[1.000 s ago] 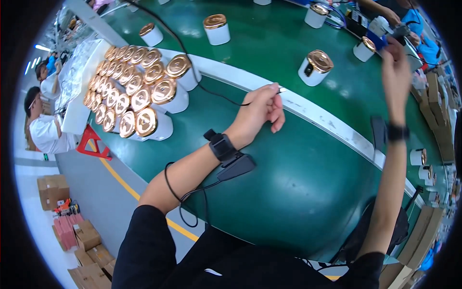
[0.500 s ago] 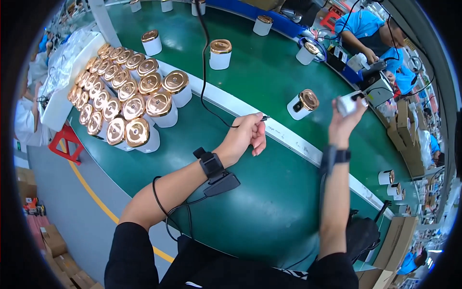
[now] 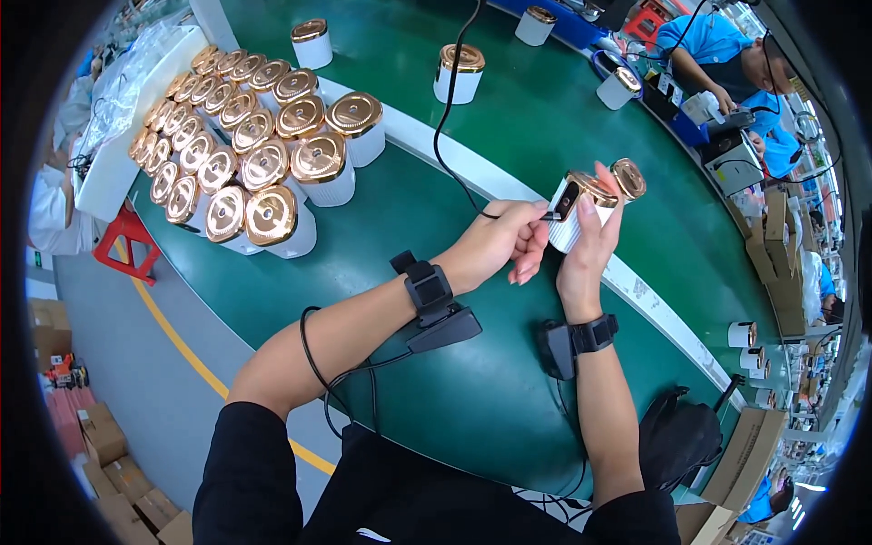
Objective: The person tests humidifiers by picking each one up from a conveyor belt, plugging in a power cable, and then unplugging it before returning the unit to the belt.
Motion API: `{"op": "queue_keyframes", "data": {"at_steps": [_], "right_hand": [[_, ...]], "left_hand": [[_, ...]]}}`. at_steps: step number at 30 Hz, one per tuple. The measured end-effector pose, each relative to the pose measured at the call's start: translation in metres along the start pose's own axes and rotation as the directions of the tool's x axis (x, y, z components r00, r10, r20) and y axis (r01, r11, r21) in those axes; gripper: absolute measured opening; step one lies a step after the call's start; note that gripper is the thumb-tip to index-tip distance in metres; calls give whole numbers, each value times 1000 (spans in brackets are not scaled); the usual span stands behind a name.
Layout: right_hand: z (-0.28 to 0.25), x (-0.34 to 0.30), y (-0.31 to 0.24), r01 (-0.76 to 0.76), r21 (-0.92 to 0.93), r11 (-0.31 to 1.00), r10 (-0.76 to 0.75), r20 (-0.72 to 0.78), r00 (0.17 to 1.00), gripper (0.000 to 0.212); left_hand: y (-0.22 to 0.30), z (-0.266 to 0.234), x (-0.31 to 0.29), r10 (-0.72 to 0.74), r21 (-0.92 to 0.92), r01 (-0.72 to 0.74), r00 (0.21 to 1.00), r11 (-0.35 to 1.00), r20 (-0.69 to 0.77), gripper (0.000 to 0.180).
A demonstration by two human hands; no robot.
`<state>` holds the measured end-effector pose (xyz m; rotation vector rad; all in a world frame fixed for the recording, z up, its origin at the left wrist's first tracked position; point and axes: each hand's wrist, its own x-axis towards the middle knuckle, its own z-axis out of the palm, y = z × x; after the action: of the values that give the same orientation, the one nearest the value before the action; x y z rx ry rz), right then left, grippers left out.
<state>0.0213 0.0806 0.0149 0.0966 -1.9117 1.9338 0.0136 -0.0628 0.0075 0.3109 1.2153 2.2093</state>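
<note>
My left hand (image 3: 510,238) pinches the end of a black cable (image 3: 440,136) that hangs down from above. The cable's plug (image 3: 551,216) points at a dark panel on the side of a white ribbed device with a shiny gold top (image 3: 565,227). Whether the plug is in or only touching, I cannot tell. My right hand (image 3: 589,256) is wrapped round that device from the right and holds it tilted over the white rail. Just behind my right fingers, a second gold-topped device (image 3: 629,179) shows in part.
Several rows of gold-topped devices (image 3: 272,218) crowd the left of the green table, beside a white foam box (image 3: 95,182). A white rail (image 3: 436,163) crosses the table, with more devices beyond it. At far right a co-worker in blue (image 3: 695,45) works. A red stool (image 3: 127,245) stands left.
My right hand has come left with the device and turned it, bringing it up to the plug in my left hand. The whole view has shifted a little.
</note>
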Motion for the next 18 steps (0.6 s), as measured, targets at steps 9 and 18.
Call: {"op": "queue_keyframes", "data": {"at_steps": [9, 18], "right_hand": [[-1, -1, -1, 152, -171, 973, -152, 14, 988, 52], [-1, -1, 4, 84, -126, 988, -75, 81, 994, 47]], "left_hand": [[-2, 10, -5, 41, 118, -30, 994, 993, -97, 44], [-4, 4, -2, 22, 54, -18, 997, 998, -75, 41]]}}
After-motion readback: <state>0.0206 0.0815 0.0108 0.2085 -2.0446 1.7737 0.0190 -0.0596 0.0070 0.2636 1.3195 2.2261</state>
